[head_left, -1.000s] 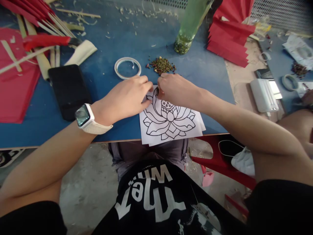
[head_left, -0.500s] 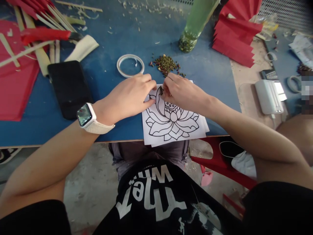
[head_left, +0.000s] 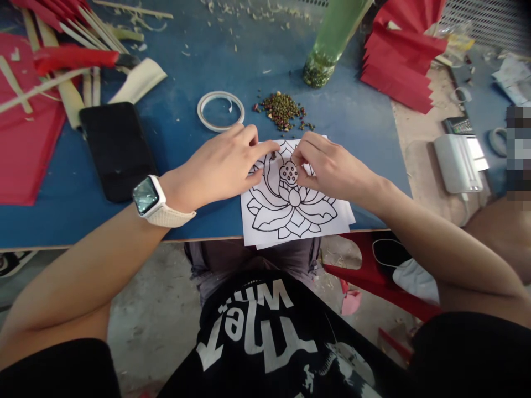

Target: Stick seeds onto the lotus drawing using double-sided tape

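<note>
A sheet with a black-outlined lotus drawing (head_left: 290,213) lies on the blue table, a second sheet (head_left: 352,213) showing under its right edge. My left hand (head_left: 226,163), a watch on its wrist, rests at the sheet's upper left. Its index finger stretches over the paper, apart from the thumb. Beside that fingertip, a few dark beans (head_left: 273,156) sit on a petal. My right hand (head_left: 334,168) hovers or rests right of the drawn seed pod, fingers curled towards the thumb; anything between them is hidden. Behind the paper lies a pile of green and reddish beans (head_left: 284,109).
A roll of tape (head_left: 221,111) lies behind my left hand, a black phone (head_left: 118,152) farther left. A green bottle (head_left: 332,41) with beans inside stands behind the pile. Red paper (head_left: 398,69), a white power bank (head_left: 457,163) and a red-handled tool (head_left: 77,59) lie around.
My right hand has moved right from the upper petal to beside the seed pod, uncovering the beans on the petal. My left index finger has straightened out over the paper.
</note>
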A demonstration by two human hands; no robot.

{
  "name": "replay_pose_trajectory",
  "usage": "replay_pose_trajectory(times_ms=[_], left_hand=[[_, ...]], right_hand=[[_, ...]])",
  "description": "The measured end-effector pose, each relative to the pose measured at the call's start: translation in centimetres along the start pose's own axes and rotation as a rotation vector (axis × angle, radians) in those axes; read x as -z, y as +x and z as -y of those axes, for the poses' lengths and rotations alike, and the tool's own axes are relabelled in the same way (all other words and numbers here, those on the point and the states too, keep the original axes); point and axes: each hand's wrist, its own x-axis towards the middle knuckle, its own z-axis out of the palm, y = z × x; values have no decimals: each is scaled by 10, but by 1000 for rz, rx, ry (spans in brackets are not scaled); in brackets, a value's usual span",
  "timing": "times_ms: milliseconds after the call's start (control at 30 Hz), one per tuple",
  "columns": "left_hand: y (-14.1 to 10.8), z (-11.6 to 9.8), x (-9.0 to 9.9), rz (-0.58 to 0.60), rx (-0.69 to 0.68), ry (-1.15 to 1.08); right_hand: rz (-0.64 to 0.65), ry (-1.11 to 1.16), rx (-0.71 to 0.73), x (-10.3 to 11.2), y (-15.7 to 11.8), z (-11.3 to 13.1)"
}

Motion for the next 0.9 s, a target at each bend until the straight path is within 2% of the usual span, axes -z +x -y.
replay_pose_trajectory(times_ms=[167, 300, 400, 500, 600, 733, 800, 900], left_hand=[[1, 3, -3, -15, 32, 14], [0, 2, 3, 4, -13, -16], [0, -1, 8, 38, -66, -10], [1, -3, 9, 61, -125, 22], [2, -3, 8, 53, -137, 12], [1, -3, 8, 29, -71, -67], [0, -2, 10, 31, -48, -97], [-1, -1, 11, 45, -49, -114]], right_hand=[[-105, 69, -50, 10, -13, -11], [-199, 48, -98, 25, -15, -50], [-297, 10, -296, 33, -7, -84], [-292, -14, -572, 34, 5, -102], [-285, -1, -631, 32, 18, -102], [-284, 62, -528, 30, 32, -89], [-209, 80, -457, 28, 38, -82], [-71, 94, -439, 22, 43, -75]])
